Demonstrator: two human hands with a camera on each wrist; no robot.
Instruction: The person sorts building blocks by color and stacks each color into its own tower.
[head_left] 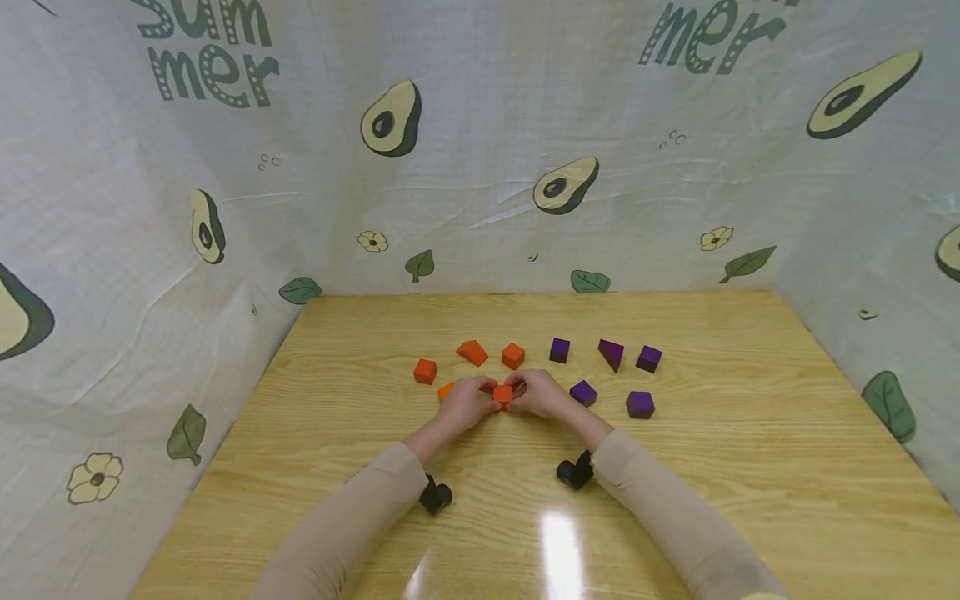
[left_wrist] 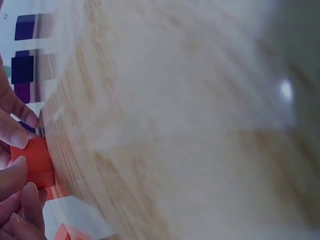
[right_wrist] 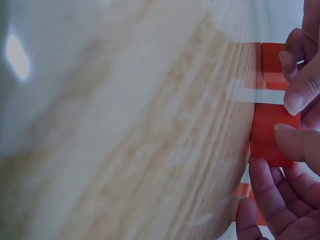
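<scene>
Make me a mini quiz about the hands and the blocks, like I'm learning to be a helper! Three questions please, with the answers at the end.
1. Count: how many purple pieces can you see on the table in the head view?

2. True or false: the left hand and the right hand both touch the same orange-red block.

3. Pick one: from the person's side, where do the purple pieces lie, compared with that block?
A) All to its left
B) All to its right
C) Some on each side

Key: 1. Five; 2. True; 3. B
</scene>
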